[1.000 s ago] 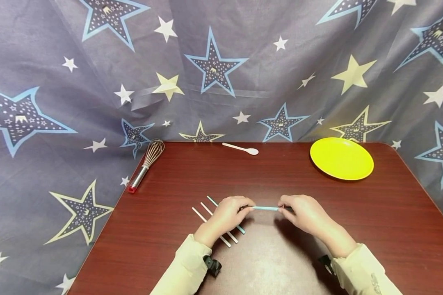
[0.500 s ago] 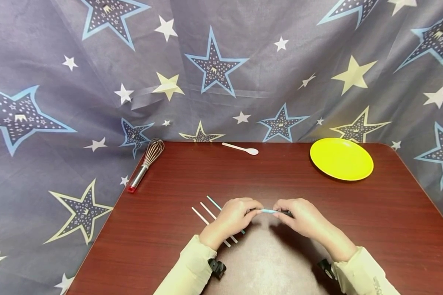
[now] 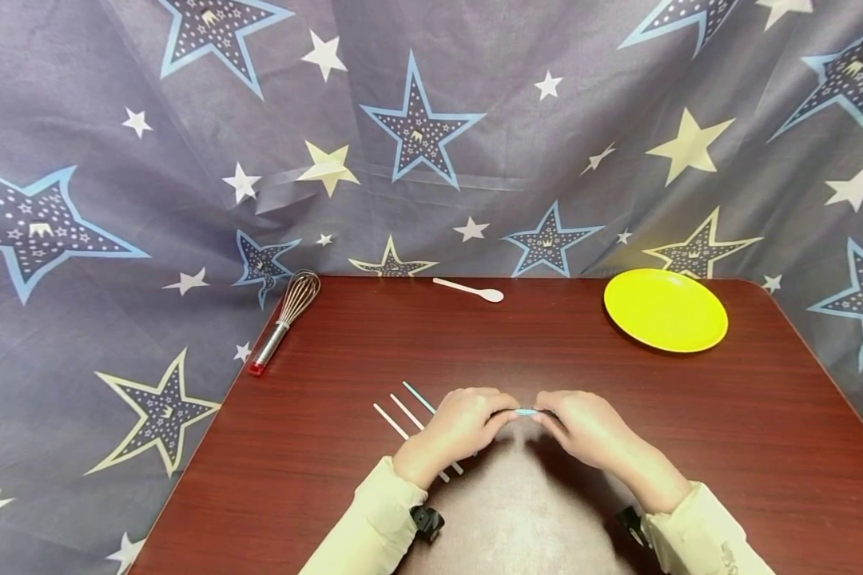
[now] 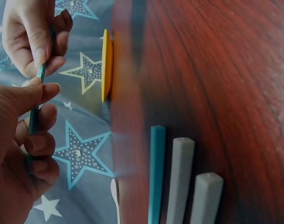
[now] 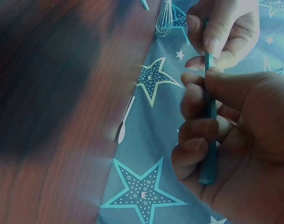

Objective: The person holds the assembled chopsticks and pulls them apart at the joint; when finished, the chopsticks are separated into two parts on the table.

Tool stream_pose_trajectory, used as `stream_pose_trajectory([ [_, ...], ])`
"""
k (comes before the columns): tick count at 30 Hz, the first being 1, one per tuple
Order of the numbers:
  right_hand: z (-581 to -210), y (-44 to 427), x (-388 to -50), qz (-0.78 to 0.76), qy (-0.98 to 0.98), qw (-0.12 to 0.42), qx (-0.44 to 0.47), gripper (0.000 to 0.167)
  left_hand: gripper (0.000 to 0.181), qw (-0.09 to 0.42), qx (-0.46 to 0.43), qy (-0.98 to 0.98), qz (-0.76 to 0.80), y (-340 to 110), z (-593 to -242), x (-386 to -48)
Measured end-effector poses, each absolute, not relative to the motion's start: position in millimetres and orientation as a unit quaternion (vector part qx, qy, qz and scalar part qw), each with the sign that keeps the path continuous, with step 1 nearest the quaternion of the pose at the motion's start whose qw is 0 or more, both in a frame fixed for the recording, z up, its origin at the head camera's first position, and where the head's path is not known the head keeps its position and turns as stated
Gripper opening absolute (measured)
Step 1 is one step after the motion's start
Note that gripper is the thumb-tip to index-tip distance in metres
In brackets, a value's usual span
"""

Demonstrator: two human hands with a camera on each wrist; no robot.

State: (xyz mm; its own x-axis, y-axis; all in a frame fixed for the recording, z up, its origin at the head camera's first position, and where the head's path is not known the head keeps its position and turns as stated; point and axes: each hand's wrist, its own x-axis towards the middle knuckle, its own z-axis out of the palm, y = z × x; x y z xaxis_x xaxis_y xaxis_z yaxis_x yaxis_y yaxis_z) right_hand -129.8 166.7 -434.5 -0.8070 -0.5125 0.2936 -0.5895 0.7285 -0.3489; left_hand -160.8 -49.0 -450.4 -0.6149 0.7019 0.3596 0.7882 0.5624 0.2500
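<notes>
Both hands hold a thin blue stick (image 3: 525, 412) level above the table, their fingertips close together. My left hand (image 3: 467, 423) pinches its left part between thumb and forefinger, with the other fingers curled round it in the left wrist view. My right hand (image 3: 582, 419) grips the right part the same way; the stick's end (image 5: 207, 175) shows below the fingers in the right wrist view. Whether the stick is whole between the hands cannot be told. Under the left forearm lie another blue stick (image 4: 157, 172) and two whitish sticks (image 4: 181, 179), side by side and partly hidden.
A whisk (image 3: 284, 323) with a red-tipped handle lies at the table's left edge. At the back is a white spoon (image 3: 475, 290). A yellow plate (image 3: 665, 310) rests at the back right. Behind the table (image 3: 726, 431) hangs a star-patterned grey curtain (image 3: 518, 160).
My hands have come closer together along the blue stick, the left shifting right, so less of it shows between them. The other things lie where they were.
</notes>
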Motion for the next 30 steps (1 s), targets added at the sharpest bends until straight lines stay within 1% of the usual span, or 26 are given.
stream_pose_trajectory([
  [5, -434.5, 164.6, -126.9, 0.202, -0.930, 0.078, 0.296, 0.028, 0.015, 0.074, -0.414, -0.887, -0.189, -46.4, -448.7, -161.1],
  [10, -436.0, 163.9, -125.9, 0.194, -0.932, 0.067, 0.298, 0.031, 0.017, 0.037, -0.409, -0.892, -0.187, -45.6, -447.0, -161.0],
  [18, -437.6, 164.6, -128.3, 0.215, -0.925, 0.063, 0.307, 0.034, 0.014, 0.024, -0.417, -0.884, -0.210, -46.6, -445.7, -162.1],
  [25, -435.0, 165.0, -128.8, 0.237, -0.913, 0.075, 0.324, 0.027, 0.010, 0.008, -0.416, -0.881, -0.228, -48.2, -441.5, -161.7],
  [30, -433.6, 164.5, -128.9, 0.242, -0.909, 0.074, 0.330, 0.025, 0.011, 0.001, -0.420, -0.877, -0.234, -49.0, -440.9, -162.0],
])
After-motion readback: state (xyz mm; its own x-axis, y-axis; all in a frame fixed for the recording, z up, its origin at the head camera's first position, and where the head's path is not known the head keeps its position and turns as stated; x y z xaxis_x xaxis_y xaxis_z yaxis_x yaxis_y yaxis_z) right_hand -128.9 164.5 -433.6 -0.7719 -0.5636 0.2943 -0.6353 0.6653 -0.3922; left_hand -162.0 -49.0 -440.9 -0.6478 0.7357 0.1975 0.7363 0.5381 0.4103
